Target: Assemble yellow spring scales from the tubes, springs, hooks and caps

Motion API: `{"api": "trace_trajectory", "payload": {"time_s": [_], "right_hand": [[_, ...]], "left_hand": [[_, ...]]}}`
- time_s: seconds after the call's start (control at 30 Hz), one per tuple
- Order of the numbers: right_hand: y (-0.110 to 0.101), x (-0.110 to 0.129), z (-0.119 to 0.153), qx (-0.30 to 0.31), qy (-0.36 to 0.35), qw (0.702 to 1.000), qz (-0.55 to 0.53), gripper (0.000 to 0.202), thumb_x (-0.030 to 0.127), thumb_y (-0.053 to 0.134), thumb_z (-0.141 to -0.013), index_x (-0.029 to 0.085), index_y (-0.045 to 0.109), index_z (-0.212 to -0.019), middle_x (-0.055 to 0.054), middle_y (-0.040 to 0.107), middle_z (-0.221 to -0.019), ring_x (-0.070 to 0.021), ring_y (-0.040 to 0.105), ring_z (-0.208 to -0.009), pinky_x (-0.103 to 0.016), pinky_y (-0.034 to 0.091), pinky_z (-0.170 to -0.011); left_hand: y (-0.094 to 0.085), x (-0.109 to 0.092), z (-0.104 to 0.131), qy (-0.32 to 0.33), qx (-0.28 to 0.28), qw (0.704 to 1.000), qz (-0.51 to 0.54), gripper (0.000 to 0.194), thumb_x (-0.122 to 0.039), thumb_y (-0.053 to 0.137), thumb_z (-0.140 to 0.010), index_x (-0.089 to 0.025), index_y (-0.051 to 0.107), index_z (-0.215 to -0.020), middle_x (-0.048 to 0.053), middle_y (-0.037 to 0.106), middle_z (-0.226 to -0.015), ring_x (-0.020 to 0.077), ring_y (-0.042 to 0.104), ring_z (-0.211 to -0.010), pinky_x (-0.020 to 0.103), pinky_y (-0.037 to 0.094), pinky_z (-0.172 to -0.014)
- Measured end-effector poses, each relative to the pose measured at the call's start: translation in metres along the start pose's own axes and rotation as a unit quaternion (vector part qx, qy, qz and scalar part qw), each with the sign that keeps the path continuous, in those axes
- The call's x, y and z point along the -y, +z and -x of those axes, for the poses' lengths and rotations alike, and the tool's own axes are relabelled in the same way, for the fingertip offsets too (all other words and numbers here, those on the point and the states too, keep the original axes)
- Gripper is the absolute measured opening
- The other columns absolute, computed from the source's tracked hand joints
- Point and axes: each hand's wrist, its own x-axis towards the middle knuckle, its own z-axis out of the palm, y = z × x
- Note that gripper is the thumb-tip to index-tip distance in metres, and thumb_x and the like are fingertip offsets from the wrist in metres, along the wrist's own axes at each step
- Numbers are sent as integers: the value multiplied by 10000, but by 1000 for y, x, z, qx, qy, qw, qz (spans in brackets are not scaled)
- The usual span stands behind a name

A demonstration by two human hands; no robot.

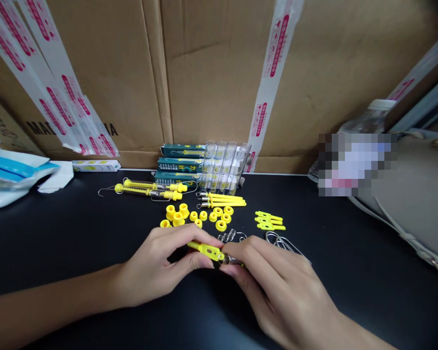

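Observation:
Between thumb and fingers, my left hand [168, 260] grips a flat yellow plastic piece [210, 252] with holes at its wider end. A metal spring [231, 260] is pinched in my right hand [277, 282], and its looped end meets the holed end of the yellow piece. Whether the loop passes through a hole is too small to tell. Just beyond the fingers lie small coil springs [226, 236] and bent metal wire hooks [281, 240], partly hidden by my right hand. Three similar flat yellow pieces [270, 221] rest farther right.
Several yellow caps and rings [177, 218] lie behind my hands. Beyond them are yellow rods with springs [222, 200], two spring scales [149, 189], clear tubes [222, 167] and green boxes [178, 164]. A grey bag [412, 194] and plastic bottle [372, 116] stand right; cardboard [211, 73] rises behind.

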Motion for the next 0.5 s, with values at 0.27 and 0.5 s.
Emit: {"api": "trace_trajectory", "payload": {"time_s": [0.27,0.5], "right_hand": [[2,2,-1,29,7,999,-28,146,108,498,-968,123,643,-960,-50,631,-754,-177,569,-635,-287,444,-558],[-2,6,-3,21,16,998,-50,143,124,525,-940,123,668,-932,-26,591,-695,-162,532,-591,-281,406,-518]], "left_hand": [[-5,-4,1,-20,109,994,0,141,-168,414,-1012,-185,527,-929,-22,563,-828,103,539,-719,192,424,-682],[-7,-3,3,-15,106,994,37,169,-216,383,-1040,-192,495,-917,-25,510,-795,111,492,-688,219,402,-650]]}}
